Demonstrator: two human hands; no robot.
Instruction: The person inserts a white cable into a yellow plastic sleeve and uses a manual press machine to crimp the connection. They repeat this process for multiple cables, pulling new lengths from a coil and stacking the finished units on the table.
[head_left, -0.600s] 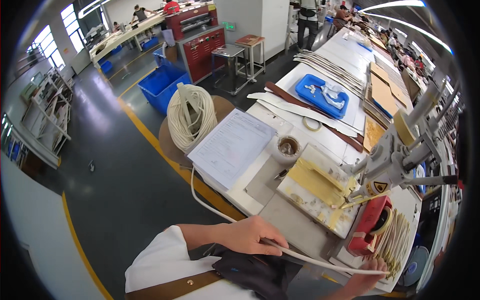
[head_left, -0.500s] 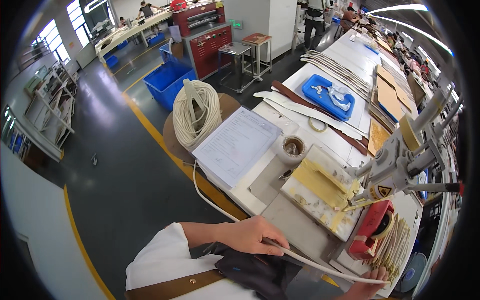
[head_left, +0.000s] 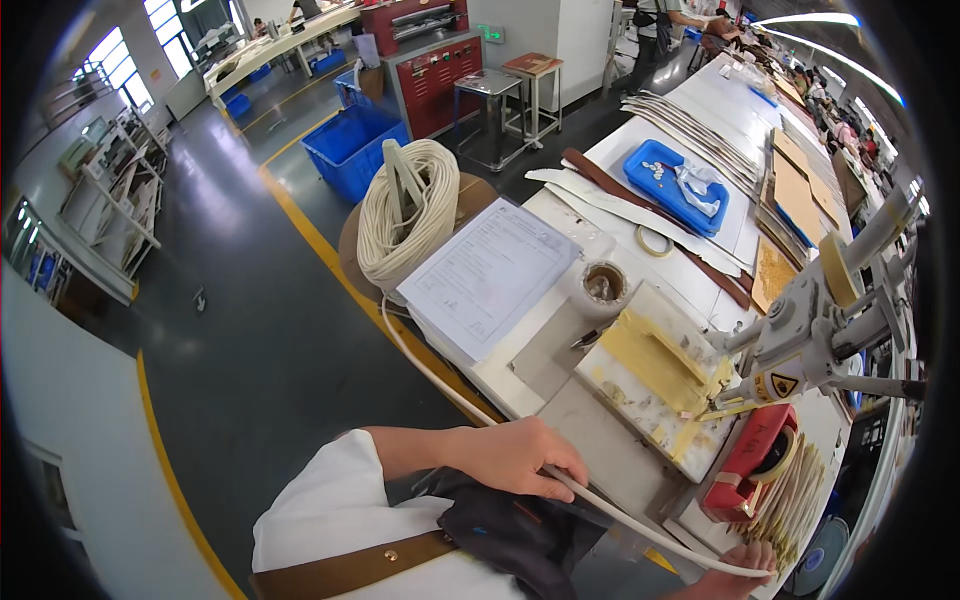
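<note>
Along the near edge of the desk [head_left: 520, 388], both hands grasp one pale cord [head_left: 640, 522], which slants down to the right between them. The left hand [head_left: 525, 458], palm down, has its fingers curled over the cord with the thumb underneath, nearly closed. The right hand [head_left: 745, 563], low at the desk's corner, pinches the cord near its end with bent fingers; part of its grip is hidden. From the left hand the cord runs back past the desk's left side to a thick coil [head_left: 425, 205] around a pale post on a round brown disc [head_left: 478, 200].

Just beyond the right hand lie a bundle of thin pale strips [head_left: 800, 485] and a red tape dispenser [head_left: 742, 460], crowding that corner. Behind them a grey metal machine [head_left: 790, 335] leans over the right side, blocking part of the view across. Left of it sits a flat block [head_left: 612, 388] bearing yellow tape, with a pen [head_left: 586, 340] and a stained round pot [head_left: 601, 290] near its far left corner. A printed sheet [head_left: 490, 270] covers the desk's left corner, beside the coil. Farther back are a tape roll [head_left: 654, 241], long brown and white strips [head_left: 665, 222] and a blue tray [head_left: 648, 188].
</note>
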